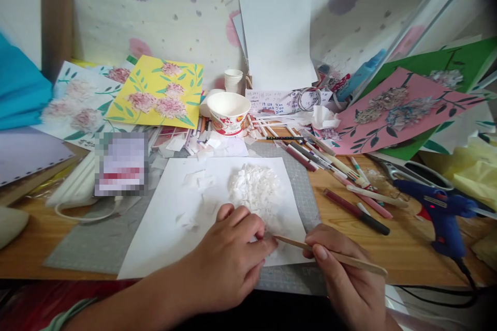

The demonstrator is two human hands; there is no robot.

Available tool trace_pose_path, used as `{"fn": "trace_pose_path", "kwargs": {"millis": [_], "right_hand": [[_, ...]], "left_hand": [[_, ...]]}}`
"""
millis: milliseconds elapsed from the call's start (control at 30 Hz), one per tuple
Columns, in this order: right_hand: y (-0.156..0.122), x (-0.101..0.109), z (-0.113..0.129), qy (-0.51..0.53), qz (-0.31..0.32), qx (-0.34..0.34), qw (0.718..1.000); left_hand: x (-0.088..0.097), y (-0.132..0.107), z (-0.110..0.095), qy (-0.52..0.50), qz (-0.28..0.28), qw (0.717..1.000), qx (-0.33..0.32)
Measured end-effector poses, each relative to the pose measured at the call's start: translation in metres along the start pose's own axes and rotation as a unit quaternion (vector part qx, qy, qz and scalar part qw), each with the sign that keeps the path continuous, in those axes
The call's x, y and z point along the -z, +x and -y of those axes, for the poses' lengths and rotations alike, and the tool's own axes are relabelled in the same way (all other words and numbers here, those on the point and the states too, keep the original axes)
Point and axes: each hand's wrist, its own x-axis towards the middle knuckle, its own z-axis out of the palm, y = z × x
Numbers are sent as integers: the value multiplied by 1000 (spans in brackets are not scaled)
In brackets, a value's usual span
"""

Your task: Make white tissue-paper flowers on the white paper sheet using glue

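Note:
My right hand (347,269) grips a flat wooden stick (334,254) with a pointed tip, angled left over the paper. That tip comes close to the fingertips of my left hand (233,256), which rests bent and closed on a white sheet (155,238). Whatever those fingers pinch is mostly hidden beneath them. Just beyond the left hand, a round, ruffled flower of white paper scraps (256,186) stands up from the sheet. Loose paper scraps (200,180) lie to its left. Under the sheet is a grey cutting mat (97,248).
A blue hot glue gun (438,212) with its cord lies at the right, near scissors (419,175). Several markers (355,211) clutter the right side. A paper bowl (228,114) stands behind. Yellow (155,83) and pink (411,108) flower pictures flank the workspace; a phone (121,163) sits left.

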Motion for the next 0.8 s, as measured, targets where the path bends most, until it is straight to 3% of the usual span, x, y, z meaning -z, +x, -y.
{"fn": "trace_pose_path", "kwargs": {"millis": [200,467,600,733,800], "right_hand": [[-1,-3,-3,-44,-18,-23,999],[-5,-4,-3,-29,-41,-64,997],[-6,-3,-3,9,-32,-35,999],[0,-3,-1,-21,26,7,999],[2,-4,-1,-36,24,-3,999]], "left_hand": [[-2,-6,-3,35,-20,999,-18],[-2,-6,-4,30,-26,999,-24],[-3,-4,-4,41,9,999,-29],[-3,-2,-2,49,57,996,-45],[-2,-3,-2,51,59,996,-44]]}}
